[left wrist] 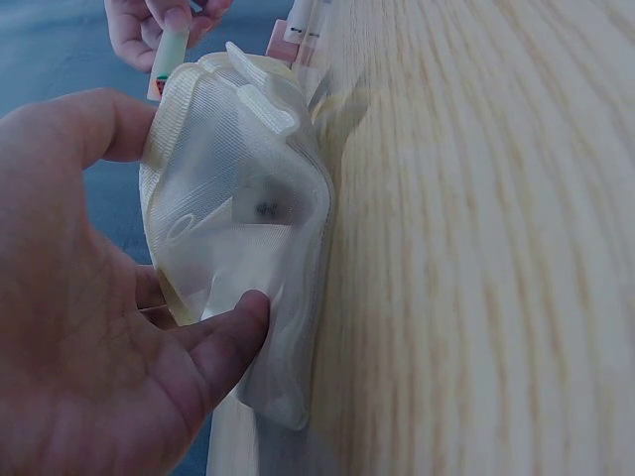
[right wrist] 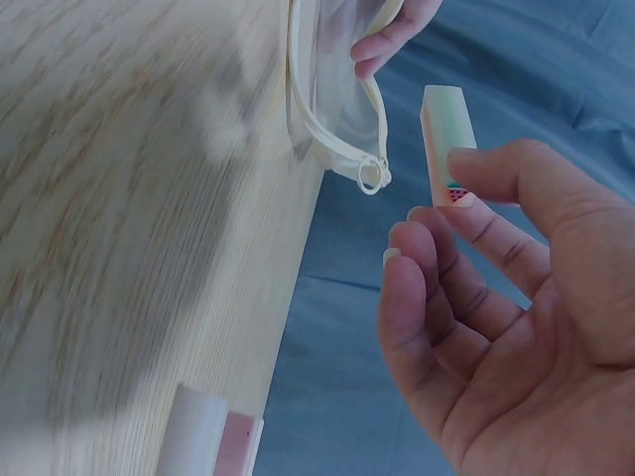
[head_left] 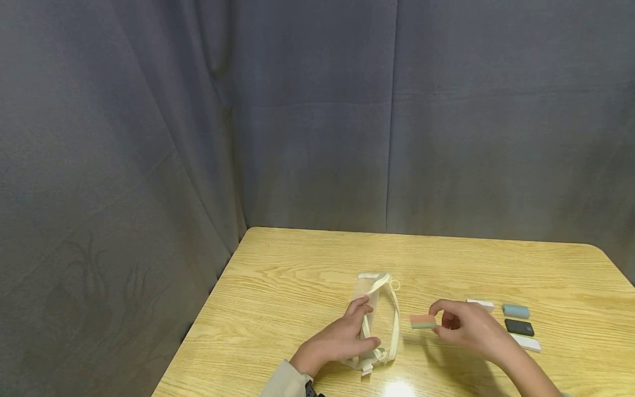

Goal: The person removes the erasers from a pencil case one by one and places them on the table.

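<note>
A cream mesh zip pouch [head_left: 396, 331] lies on the table with its zipped mouth spread apart. My left hand [head_left: 342, 337] holds it by the rim, fingers and thumb on either side of the opening in the left wrist view. Through the mesh [left wrist: 213, 149] a small pale piece with a dark mark shows inside. To the right of the pouch, my right hand [head_left: 468, 326] pinches a pink-and-green eraser [head_left: 421, 322] between thumb and index finger. A watermelon print marks the eraser [right wrist: 451, 129] near the fingertips. It is held above the table, apart from the pouch.
Right of my right hand lie a blue roll-shaped piece [head_left: 516, 311], a black rectangular piece [head_left: 519, 327], a white bar [head_left: 526, 343] and another white piece [head_left: 481, 304], partly hidden. A dark curtain [head_left: 317, 138] hangs behind the wooden table [head_left: 297, 259].
</note>
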The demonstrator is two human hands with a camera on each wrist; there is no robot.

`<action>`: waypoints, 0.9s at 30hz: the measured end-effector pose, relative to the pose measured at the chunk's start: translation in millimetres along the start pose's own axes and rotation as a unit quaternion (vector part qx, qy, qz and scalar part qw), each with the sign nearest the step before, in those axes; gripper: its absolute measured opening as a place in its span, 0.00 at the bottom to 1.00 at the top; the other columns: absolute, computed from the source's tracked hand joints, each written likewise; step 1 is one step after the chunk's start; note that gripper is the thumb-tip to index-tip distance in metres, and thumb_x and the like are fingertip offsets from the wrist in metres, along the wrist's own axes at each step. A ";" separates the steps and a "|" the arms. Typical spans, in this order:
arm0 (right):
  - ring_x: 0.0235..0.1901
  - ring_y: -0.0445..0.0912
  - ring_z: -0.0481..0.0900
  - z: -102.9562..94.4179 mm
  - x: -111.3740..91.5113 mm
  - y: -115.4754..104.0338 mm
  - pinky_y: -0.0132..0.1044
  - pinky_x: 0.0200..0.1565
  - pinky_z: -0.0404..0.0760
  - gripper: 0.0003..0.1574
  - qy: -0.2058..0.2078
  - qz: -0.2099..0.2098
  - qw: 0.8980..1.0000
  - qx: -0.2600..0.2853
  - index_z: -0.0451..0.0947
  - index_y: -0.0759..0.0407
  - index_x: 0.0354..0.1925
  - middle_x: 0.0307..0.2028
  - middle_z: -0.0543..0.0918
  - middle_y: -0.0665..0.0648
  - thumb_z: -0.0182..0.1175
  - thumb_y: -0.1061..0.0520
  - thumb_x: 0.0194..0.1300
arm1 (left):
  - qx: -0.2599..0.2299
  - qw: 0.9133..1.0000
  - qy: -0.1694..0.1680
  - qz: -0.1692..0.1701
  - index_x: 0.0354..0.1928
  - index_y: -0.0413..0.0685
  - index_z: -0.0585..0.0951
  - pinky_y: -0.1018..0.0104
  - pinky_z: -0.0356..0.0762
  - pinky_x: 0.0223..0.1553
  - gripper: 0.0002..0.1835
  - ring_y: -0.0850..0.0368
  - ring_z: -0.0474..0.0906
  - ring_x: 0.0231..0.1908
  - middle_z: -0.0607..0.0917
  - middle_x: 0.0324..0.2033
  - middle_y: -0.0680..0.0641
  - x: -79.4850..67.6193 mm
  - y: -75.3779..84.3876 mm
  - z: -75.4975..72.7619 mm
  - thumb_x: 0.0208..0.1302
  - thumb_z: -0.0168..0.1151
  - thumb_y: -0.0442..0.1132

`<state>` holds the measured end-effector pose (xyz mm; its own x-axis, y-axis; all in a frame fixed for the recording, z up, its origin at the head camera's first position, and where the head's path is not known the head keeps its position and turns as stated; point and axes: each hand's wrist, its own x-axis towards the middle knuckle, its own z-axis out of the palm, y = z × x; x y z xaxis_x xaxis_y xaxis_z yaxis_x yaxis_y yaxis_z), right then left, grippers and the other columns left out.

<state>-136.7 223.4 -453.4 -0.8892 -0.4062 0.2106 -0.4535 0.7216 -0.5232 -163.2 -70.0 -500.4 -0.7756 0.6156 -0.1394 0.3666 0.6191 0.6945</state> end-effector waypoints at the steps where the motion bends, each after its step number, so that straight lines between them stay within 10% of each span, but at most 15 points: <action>1: 0.17 0.31 0.61 -1.0 -1.0 0.8 0.27 0.20 0.63 0.11 0.003 -0.001 1.000 -0.002 0.77 0.43 0.36 0.17 0.69 0.38 0.67 0.55 0.54 | 0.000 1.000 0.001 -0.001 0.70 0.49 0.55 0.74 0.74 0.29 0.40 0.57 0.74 0.49 0.40 0.72 0.57 0.1 0.0 0.1 0.61 0.51 0.61; 27: 0.20 0.30 0.65 -11.5 -33.9 28.8 0.27 0.20 0.66 0.17 0.068 0.004 0.998 -0.005 0.77 0.44 0.36 0.21 0.71 0.37 0.70 0.61 0.49 | 0.001 1.000 -0.003 0.009 0.70 0.49 0.53 0.75 0.74 0.33 0.41 0.52 0.71 0.55 0.39 0.72 0.56 0.0 -2.5 0.6 0.62 0.49 0.61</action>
<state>-120.3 264.4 -466.1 -0.8923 -0.3216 0.3169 -0.4468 0.7299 -0.5173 -163.8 -71.2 -502.6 -0.7663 0.6290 -0.1310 0.3810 0.6090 0.6956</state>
